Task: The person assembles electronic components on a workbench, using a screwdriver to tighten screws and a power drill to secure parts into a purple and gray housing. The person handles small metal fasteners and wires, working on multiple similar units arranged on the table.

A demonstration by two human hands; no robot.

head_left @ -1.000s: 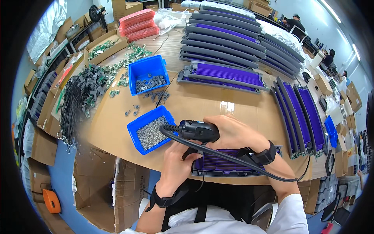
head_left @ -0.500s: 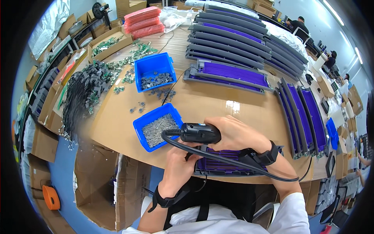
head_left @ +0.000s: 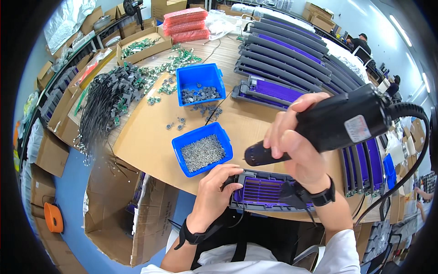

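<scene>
My right hand [head_left: 301,141] is wrapped round a black corded electric screwdriver [head_left: 337,121], tilted so its tip points down and left, above the near work. My left hand [head_left: 215,191] grips the left end of a grey and purple slotted housing [head_left: 261,191] lying along the table's near edge, thumb on its rim and fingers over the far side. Just beyond that hand is a blue bin [head_left: 176,147] of small silver screws [head_left: 203,153]. The screwdriver's tip is apart from the housing. My right wrist and its strap hide the housing's right part.
Another blue bin [head_left: 200,73] holds dark round parts, with several loose beside it. Grey and purple housings [head_left: 278,59] stand in rows at the back, more at the right. Black cables [head_left: 98,102] and green circuit boards [head_left: 185,59] lie left. An open cardboard box [head_left: 109,210] stands below.
My right hand has lifted the screwdriver off the housing's left end and turned it, tip now down and left. My left hand stays at that end. The view has shifted slightly.
</scene>
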